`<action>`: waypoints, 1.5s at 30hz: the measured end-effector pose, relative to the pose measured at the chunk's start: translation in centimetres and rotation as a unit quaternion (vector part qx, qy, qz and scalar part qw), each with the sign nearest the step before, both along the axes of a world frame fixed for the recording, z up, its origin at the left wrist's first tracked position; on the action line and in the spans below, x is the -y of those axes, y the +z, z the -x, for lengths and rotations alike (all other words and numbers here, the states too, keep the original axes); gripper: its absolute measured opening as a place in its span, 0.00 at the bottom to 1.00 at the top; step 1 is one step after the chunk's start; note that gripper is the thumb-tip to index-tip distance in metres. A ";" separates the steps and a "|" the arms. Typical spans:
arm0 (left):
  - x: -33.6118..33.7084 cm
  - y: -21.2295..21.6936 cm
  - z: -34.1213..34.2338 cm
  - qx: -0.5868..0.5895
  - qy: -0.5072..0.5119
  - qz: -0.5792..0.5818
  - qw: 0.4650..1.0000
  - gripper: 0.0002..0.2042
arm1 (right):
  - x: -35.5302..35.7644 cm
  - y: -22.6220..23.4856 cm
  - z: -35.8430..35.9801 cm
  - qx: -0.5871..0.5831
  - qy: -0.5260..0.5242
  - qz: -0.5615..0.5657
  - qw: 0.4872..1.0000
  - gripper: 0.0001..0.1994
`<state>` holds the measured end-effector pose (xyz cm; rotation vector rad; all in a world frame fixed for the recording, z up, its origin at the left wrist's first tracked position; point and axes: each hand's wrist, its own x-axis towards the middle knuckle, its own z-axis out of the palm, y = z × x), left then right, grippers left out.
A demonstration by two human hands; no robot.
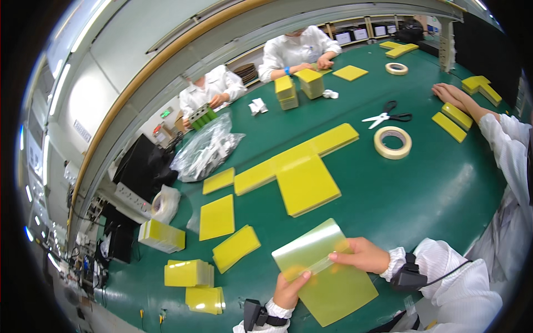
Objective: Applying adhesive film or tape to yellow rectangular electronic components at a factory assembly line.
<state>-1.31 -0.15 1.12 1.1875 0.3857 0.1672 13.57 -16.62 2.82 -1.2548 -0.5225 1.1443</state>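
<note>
A translucent yellow-green plastic sheet is held in both hands over the near edge of the table. Its upper part looks paler and glossy, and a clear strip crosses the middle between my thumbs. My left hand grips the left side, thumb on top and fingers beneath. From the right, my right hand pinches it at the other end of the strip, fingers partly hidden under the sheet. Just beyond lies a T-shaped arrangement of yellow sheets in stacks.
Loose yellow sheets and stacks lie on the left of the green table. Scissors and a tape roll sit right of centre. A plastic bag is far left. Co-workers' hands are at the right and far side.
</note>
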 end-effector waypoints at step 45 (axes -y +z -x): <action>-0.4 0.5 -0.6 -0.033 -0.070 -0.065 0.995 0.12 | 0.4 0.8 0.6 0.068 -0.020 0.059 0.996 0.15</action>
